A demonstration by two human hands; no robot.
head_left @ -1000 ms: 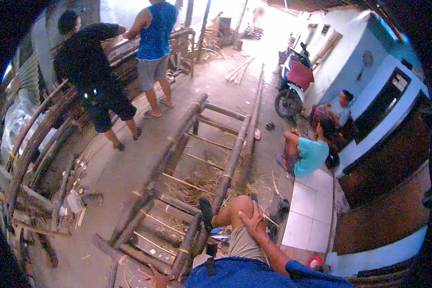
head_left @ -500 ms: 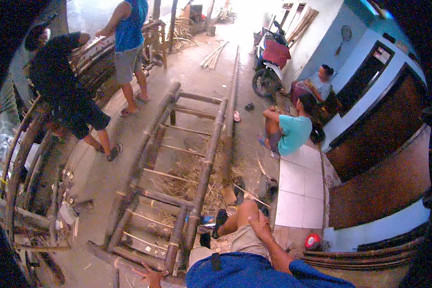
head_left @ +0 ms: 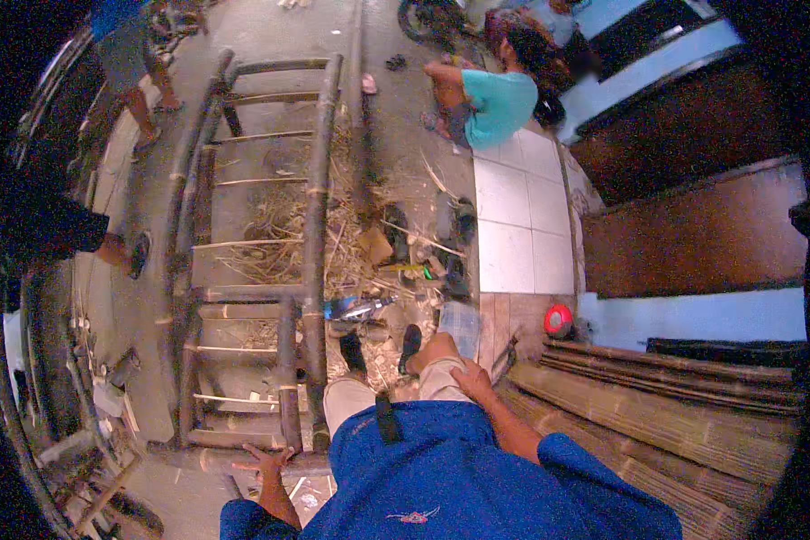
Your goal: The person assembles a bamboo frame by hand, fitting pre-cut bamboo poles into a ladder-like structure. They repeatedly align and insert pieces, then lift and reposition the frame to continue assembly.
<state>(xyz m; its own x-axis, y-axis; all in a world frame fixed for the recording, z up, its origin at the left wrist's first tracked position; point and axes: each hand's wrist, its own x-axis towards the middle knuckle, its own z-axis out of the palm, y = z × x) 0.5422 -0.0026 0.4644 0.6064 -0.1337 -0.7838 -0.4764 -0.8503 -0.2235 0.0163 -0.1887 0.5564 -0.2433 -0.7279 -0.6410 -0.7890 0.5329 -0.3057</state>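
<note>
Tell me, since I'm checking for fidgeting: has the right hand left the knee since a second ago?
No. The right hand rests on the right knee, as before.

The long frame point(head_left: 313, 243) on the ground is built of bamboo poles, greyish-brown, matt and knotted at the joints, with thinner pale slats as rungs. Dry straw and shavings point(head_left: 351, 243) lie rough beside its right rail. The ground point(head_left: 396, 117) looks like dull, gritty concrete, while the tiles point(head_left: 517, 225) are white, smooth and slightly glossy. The shirt point(head_left: 477, 477) is blue matt cloth. The stacked mats point(head_left: 666, 405) are ribbed split bamboo.
</note>
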